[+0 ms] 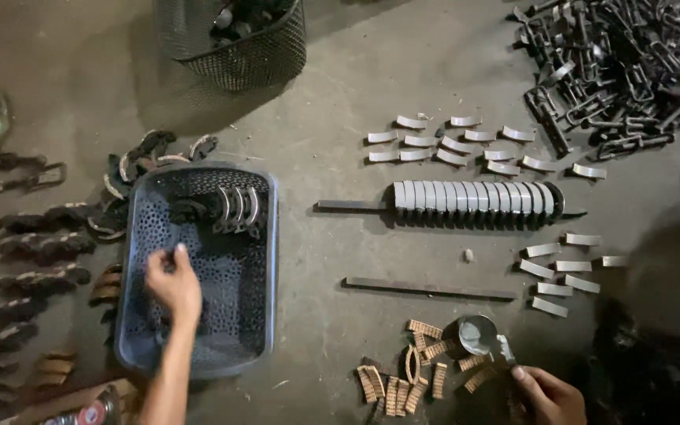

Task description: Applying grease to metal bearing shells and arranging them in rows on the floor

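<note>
Fingertips of the left hand [173, 285] pinch together around something small and dark that cannot be made out, held over the perforated floor of a blue plastic basket [271, 260] at near left. At the basket's far end lie a few curved brake shoes [234, 208], grey-edged and nested side by side. More dark curved shoes [37, 248] sit in rows on the concrete to the left of the basket.

The right hand [548, 393], at the near right edge, closes thumb and fingers on a thin brush-like tool [505, 349] whose tip reaches to a small round metal tin [474, 333]. Brown ridged lining strips [403, 382] lie scattered just left of the tin. Farther off, a flat dark bar [430, 288] lies on the floor, and beyond it a rod carries a tight row of grey shoes [474, 203]. Loose grey curved pieces [454, 143] spread beyond that row and to its right. A wire mesh bin [238, 47] stands at far centre-left, and a heap of dark metal brackets [615, 71] fills the far right corner.
</note>
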